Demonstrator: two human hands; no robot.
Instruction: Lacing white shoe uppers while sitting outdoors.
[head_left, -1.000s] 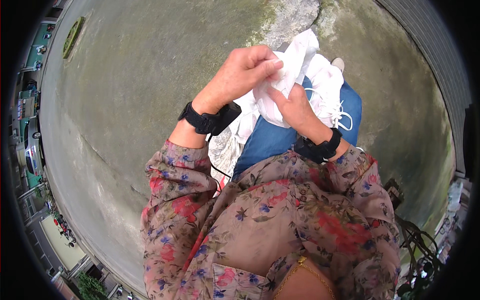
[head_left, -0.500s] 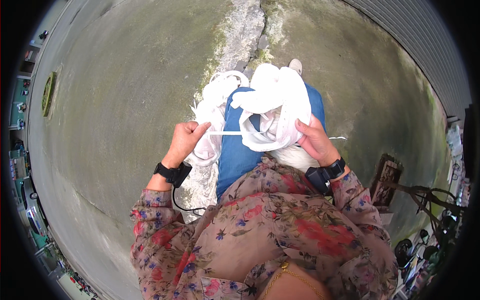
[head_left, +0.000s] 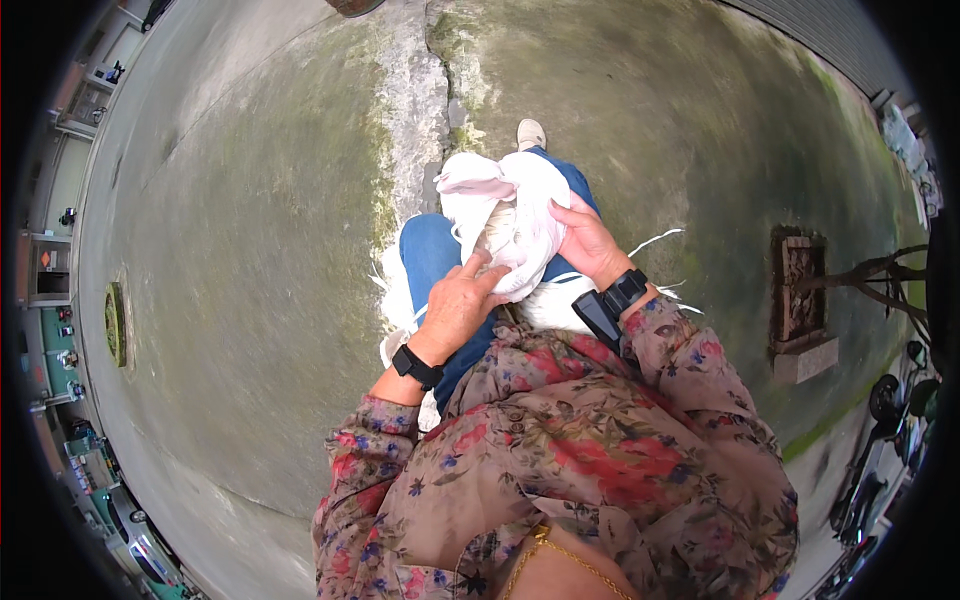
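A bunched white cloth piece (head_left: 542,185) with a round opening lies across my lap over blue trousers (head_left: 425,245). My right hand (head_left: 590,240) grips its right side, thumb on top and the other fingers underneath. At the near left rim of the opening is my left hand (head_left: 455,308), its fingers closed on the cloth edge; the fingertips are partly hidden by the folds. Inside the opening, pale folds show. More white material (head_left: 555,306) lies under the right wrist, with thin white strips (head_left: 655,239) sticking out to the right.
Further white material (head_left: 393,300) hangs beside my left leg. Mossy concrete ground (head_left: 270,250) with a cracked pale strip (head_left: 410,110) surrounds me. On the right stands a tree in a square planter (head_left: 803,300), with parked motorbikes (head_left: 885,400) nearer the edge. My shoe (head_left: 531,133) shows ahead.
My left hand has moved right from holding a white strip stretched out to the left, and now touches the opening's rim. My right hand keeps its hold. The view has shifted.
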